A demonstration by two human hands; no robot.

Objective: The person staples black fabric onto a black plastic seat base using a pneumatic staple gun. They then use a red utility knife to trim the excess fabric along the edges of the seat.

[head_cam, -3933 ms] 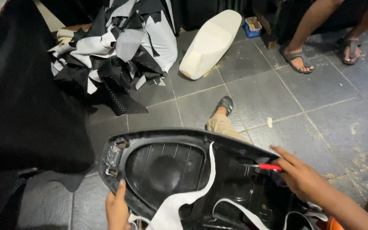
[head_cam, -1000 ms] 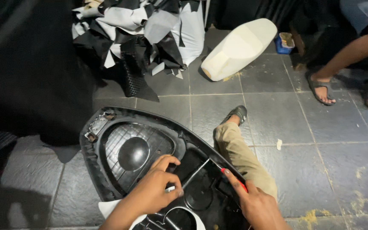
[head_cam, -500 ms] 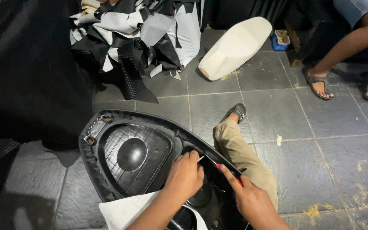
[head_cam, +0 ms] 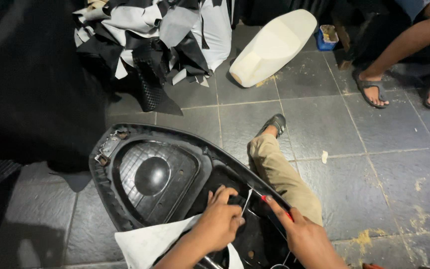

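Note:
An upturned black plastic seat base [head_cam: 150,174] lies across my lap, its ribbed underside facing up. My left hand [head_cam: 219,219] pinches the black cover edge and a thin white strip near the base's right rim. My right hand [head_cam: 302,236] grips a red-handled tool [head_cam: 274,206] whose tip rests on that same rim, right beside my left fingers. A white piece of cover material [head_cam: 150,244] hangs under my left forearm.
My trouser leg and sandal [head_cam: 274,124] stretch out over the grey tile floor. A bare cream foam seat cushion [head_cam: 272,47] lies beyond. Black and white cover scraps [head_cam: 155,35] are piled at the back. Another person's sandalled feet [head_cam: 374,92] are at the upper right.
My left hand came from the base's left rim to its right rim beside my right hand. The tool stays in my right hand, and my view has drifted slightly.

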